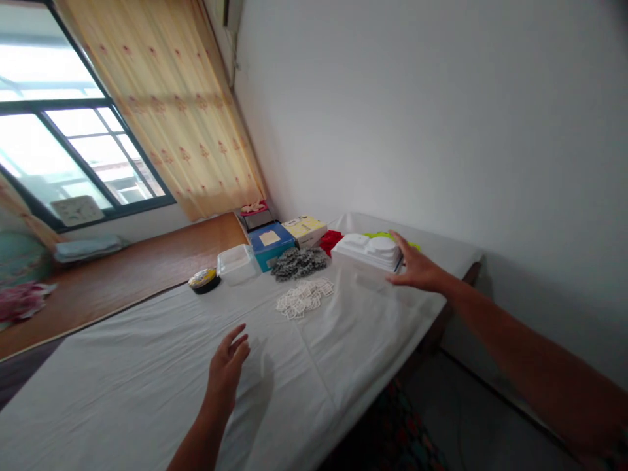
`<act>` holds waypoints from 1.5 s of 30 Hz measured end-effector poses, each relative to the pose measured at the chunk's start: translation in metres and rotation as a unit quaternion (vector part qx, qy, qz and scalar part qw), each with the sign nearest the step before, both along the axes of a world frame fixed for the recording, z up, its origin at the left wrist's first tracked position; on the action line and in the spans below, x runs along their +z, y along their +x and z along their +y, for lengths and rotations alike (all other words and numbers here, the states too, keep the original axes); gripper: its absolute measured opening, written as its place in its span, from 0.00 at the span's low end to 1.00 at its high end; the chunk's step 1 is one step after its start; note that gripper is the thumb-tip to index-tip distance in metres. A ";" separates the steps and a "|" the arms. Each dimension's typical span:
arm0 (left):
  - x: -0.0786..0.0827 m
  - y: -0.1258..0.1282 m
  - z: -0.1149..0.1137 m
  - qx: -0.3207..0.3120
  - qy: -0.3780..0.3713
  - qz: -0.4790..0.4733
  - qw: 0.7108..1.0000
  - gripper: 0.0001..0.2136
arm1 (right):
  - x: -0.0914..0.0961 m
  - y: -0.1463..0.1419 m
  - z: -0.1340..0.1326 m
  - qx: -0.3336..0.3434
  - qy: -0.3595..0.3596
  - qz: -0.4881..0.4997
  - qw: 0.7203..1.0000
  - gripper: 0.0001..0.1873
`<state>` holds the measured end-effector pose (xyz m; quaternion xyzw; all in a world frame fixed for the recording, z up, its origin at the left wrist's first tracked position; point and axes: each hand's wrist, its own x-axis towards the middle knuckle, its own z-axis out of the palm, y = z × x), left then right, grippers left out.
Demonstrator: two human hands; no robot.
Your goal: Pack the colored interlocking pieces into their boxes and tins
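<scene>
My right hand (416, 268) reaches out to the far right of the white-covered table (147, 379) and rests against the near side of a stack of white moulded trays (369, 250); whether the fingers grip it I cannot tell. My left hand (226, 366) hovers over the cloth near the middle, fingers apart, holding nothing. A pile of small white square pieces (304, 297) lies between the two hands. Behind it sits a heap of grey pieces (299, 261).
Behind the heaps stand a blue box (271, 245), a yellow-white box (305, 230), something red (330, 241), a clear plastic container (237, 263) and a round black-and-yellow tin (204, 280). A wooden surface (122, 275), window and curtain lie to the left; a white wall to the right.
</scene>
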<state>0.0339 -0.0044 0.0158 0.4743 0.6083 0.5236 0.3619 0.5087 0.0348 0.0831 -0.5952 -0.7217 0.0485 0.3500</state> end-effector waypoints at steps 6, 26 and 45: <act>-0.019 -0.004 0.012 0.029 -0.025 0.078 0.996 0.33 | -0.013 0.147 0.036 -0.232 0.019 -0.074 0.970 0.61; -0.007 -0.002 0.008 -0.022 -0.043 0.107 0.993 0.26 | -0.081 0.213 0.083 -0.239 -0.113 -0.030 0.964 0.62; -0.025 -0.003 0.041 -0.023 0.169 0.163 0.972 0.13 | -0.052 -0.028 0.093 0.165 0.090 -0.149 0.971 0.27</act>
